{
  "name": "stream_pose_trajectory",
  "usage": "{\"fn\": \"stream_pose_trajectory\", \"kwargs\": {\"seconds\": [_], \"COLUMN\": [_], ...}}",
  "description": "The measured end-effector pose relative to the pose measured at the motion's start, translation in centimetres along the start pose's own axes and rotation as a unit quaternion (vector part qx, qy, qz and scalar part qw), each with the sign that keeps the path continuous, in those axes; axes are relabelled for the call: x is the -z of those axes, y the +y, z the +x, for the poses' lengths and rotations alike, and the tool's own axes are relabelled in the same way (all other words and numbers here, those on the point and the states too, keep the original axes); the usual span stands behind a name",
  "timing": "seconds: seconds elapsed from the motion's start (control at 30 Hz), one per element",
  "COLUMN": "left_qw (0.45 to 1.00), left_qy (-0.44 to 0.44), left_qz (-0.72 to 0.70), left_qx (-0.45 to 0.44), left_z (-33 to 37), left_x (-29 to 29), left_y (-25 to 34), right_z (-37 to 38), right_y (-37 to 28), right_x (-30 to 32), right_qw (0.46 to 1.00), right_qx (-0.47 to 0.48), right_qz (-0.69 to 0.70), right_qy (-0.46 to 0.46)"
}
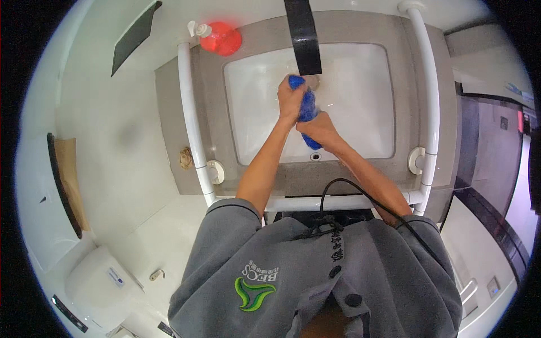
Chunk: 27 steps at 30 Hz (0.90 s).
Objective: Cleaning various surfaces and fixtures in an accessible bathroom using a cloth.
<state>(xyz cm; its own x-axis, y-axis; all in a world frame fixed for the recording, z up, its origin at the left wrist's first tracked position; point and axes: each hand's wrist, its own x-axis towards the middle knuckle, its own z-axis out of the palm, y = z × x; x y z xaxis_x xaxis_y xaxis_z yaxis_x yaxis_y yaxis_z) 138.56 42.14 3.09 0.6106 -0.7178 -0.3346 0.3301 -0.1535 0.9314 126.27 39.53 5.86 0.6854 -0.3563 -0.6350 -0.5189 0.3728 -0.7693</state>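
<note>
Over the white sink [360, 101], both my hands are closed on one blue cloth [307, 107]. My left hand [289, 100] grips its upper end, just below the tip of the black faucet [304, 39]. Lower and to the right, my right hand [321, 128] wraps round the cloth, and its lower end sticks out beneath that hand. Between my hands the cloth looks bunched and twisted. The fingers of both hands are partly hidden by the cloth and the backs of the hands.
White grab rails [189, 101] flank the grey countertop [169, 112] and run along its front. A pump bottle of red liquid [222, 39] stands at the back left corner. A crumpled brownish thing [185, 158] lies by the left rail. A black cable [366, 194] loops before my chest.
</note>
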Motion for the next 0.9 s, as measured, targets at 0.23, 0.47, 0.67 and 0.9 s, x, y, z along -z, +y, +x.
{"fn": "stream_pose_trajectory", "kwargs": {"seconds": [0.23,0.47,0.67,0.9], "left_qw": [0.912,0.979,0.986,0.952], "left_qy": [0.168,0.045,-0.044,0.042], "left_qz": [0.356,0.037,0.146,0.275], "left_qx": [-0.114,0.195,0.067,-0.125], "left_z": [-0.9,-0.1,-0.6,0.8], "left_x": [-0.1,1.9,2.6,0.7], "left_y": [-0.9,2.1,3.1,3.9], "right_z": [1.0,-0.5,2.0,1.7], "right_y": [1.7,-0.2,-0.6,-3.1], "right_x": [-2.6,1.7,0.8,4.7], "right_qw": [0.963,0.973,0.908,0.906], "right_qx": [0.053,-0.015,0.027,0.022], "right_qz": [-0.177,0.228,0.407,0.423], "right_qy": [0.197,0.023,-0.099,-0.005]}}
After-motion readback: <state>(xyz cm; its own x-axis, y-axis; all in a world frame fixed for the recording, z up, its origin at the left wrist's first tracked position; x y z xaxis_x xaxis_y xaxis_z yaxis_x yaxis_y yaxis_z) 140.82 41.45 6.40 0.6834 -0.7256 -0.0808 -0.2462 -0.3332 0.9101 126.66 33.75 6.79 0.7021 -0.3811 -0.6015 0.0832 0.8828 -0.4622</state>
